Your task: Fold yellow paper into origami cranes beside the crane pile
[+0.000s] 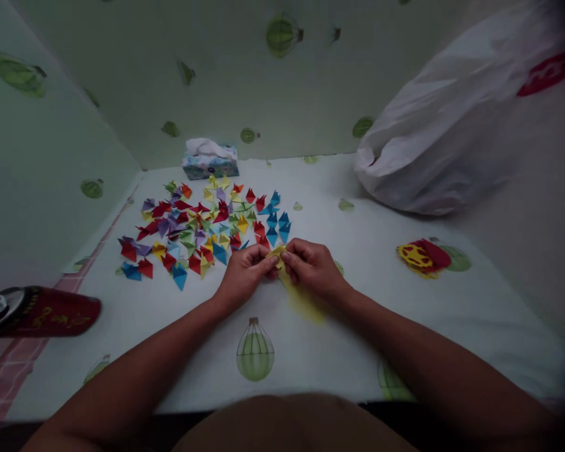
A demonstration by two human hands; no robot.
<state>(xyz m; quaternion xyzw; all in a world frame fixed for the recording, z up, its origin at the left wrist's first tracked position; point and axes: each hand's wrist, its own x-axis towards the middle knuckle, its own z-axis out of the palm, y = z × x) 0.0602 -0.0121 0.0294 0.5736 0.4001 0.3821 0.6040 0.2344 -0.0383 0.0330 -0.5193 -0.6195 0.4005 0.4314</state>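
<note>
Ideally, left hand (245,270) and right hand (316,269), both pinching yellow paper (277,252), press evenly, clear of folded papers (179,277) at ten o'clock.

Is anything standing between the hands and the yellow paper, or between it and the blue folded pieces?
Nothing visible: the left hand and right hand both pinch the yellow paper. No separate object shows between it and the nearest blue folded pieces.
</note>
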